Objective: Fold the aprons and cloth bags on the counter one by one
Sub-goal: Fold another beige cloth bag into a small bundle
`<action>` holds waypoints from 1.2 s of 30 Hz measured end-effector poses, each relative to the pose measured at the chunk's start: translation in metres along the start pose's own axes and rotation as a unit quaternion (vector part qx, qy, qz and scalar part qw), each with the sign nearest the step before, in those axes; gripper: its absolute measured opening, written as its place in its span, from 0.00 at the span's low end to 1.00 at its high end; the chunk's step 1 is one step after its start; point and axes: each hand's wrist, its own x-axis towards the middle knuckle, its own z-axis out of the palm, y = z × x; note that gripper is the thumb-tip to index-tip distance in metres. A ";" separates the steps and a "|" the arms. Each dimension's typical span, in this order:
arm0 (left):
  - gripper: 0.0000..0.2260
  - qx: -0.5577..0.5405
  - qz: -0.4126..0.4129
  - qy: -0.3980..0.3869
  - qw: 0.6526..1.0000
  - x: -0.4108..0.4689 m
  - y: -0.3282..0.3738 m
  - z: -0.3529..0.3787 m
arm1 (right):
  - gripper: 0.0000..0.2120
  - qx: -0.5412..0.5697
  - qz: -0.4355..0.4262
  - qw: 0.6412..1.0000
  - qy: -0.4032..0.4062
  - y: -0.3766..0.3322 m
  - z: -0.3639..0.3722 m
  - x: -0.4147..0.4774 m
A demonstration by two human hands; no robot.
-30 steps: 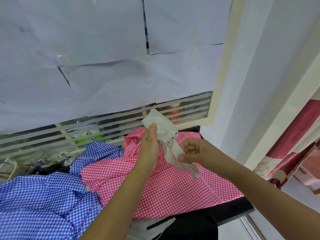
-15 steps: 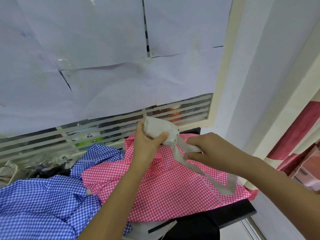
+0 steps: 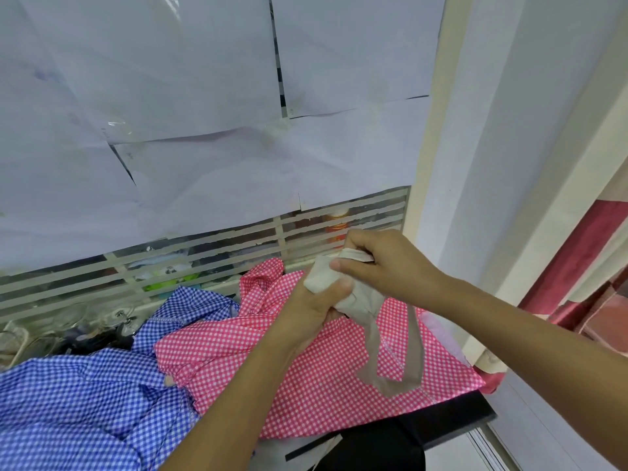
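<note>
L hand (image 3: 311,309) grips the rolled-up beige bag (image 3: 322,276), fingers curled round it, thumb on top. R hand (image 3: 387,263) pinches the bag's top edge, fingers bent tight on the cloth. Bag is held up over pink apron (image 3: 306,385), which lies spread on counter (image 3: 455,424). Strap (image 3: 414,348) hangs from bag in a loop over pink apron. Blue apron (image 3: 78,396) lies crumpled just left, edges touching.
</note>
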 end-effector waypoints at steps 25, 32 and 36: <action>0.11 -0.550 -0.010 0.328 0.768 0.037 0.018 -0.011 | 0.15 0.620 0.233 0.746 -0.066 0.035 0.039 -0.075; 0.19 -0.389 -0.123 0.347 0.844 0.043 0.011 -0.010 | 0.13 0.502 0.240 0.819 -0.139 0.030 0.042 -0.092; 0.18 -0.408 -0.099 0.327 0.847 0.038 0.010 -0.012 | 0.11 0.426 0.244 0.870 -0.043 0.025 0.046 -0.103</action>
